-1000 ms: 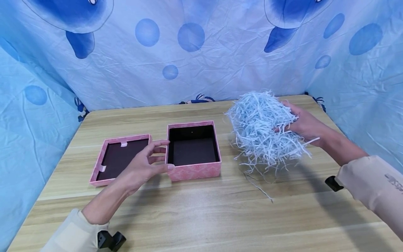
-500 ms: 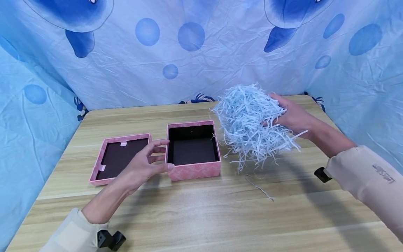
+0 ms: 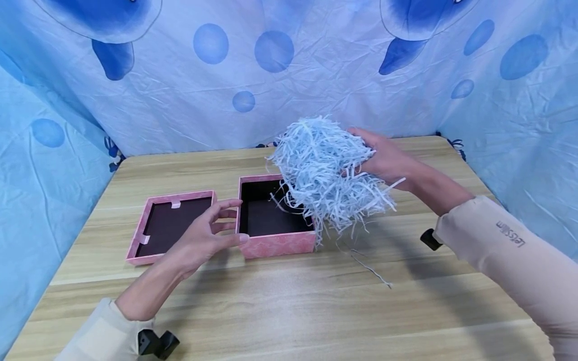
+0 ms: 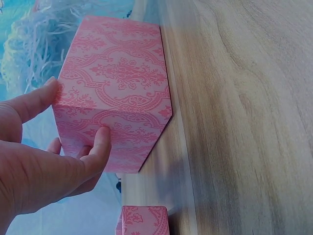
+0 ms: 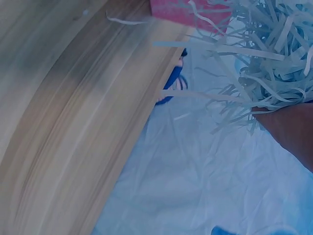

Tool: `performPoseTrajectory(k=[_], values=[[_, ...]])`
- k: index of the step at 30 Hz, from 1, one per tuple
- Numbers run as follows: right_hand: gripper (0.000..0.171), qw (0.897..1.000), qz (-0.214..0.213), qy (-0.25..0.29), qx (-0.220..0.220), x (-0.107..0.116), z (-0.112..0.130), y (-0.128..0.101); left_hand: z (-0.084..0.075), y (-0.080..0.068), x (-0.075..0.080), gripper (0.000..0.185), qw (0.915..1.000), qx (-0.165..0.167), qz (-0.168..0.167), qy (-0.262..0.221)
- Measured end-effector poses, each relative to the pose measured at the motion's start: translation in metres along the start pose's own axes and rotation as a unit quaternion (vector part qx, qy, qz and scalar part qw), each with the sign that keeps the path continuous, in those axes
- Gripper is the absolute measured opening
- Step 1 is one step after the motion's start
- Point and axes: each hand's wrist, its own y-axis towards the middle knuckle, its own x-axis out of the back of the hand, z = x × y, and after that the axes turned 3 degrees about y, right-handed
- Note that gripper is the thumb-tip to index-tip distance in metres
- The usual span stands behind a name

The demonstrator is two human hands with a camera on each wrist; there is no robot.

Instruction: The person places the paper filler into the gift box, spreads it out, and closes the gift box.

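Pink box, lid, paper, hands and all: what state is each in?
Pink box: open, upright
Lid: off, inner side facing up
Shredded paper: bunched, held up, partly hiding the box
Loose strand: lying on the table
Left hand: touching the box's left side
Right hand: gripping the shredded paper

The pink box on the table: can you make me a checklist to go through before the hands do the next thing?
1. Box open: ok. The pink box is uncovered, and the lid lies to its left.
2. Box steadied: ok. The left hand touches its left side.
3. Fluffy paper held: ok. The right hand grips the shredded paper.
4. All the paper above the box: not ok. Much hangs past the right edge.
5. No stray bits: not ok. A loose strand lies on the table.
6. Box bottom all bare: cannot tell. Paper hides part.
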Motion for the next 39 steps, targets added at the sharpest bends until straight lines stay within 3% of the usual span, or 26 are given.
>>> performPoseTrajectory(k=[15,20,26,28,34,39], values=[[0.089,0.999,0.030,-0.022,-0.002,-0.047,0.006,0.036,-0.002,-0.001,0.001,0.077,1.0000,-0.004,-0.002,-0.009],[0.088,0.997,0.038,-0.062,0.000,-0.064,0.004,0.048,-0.002,-0.002,0.001,0.077,1.0000,0.000,-0.004,-0.005],[0.089,0.990,0.040,-0.131,0.035,-0.083,0.000,0.060,-0.001,0.000,0.000,0.075,0.9999,-0.004,-0.004,-0.016],[0.086,0.988,0.043,-0.140,0.049,-0.088,-0.003,0.064,0.000,0.001,0.000,0.075,0.9999,-0.004,-0.004,-0.015],[0.081,0.988,0.060,-0.142,0.024,-0.101,-0.009,0.068,0.000,0.001,0.000,0.077,0.9999,0.004,-0.006,-0.009],[0.075,0.982,0.069,-0.173,0.036,-0.109,-0.014,0.071,0.001,0.000,0.001,0.079,0.9999,0.010,-0.008,-0.005]])
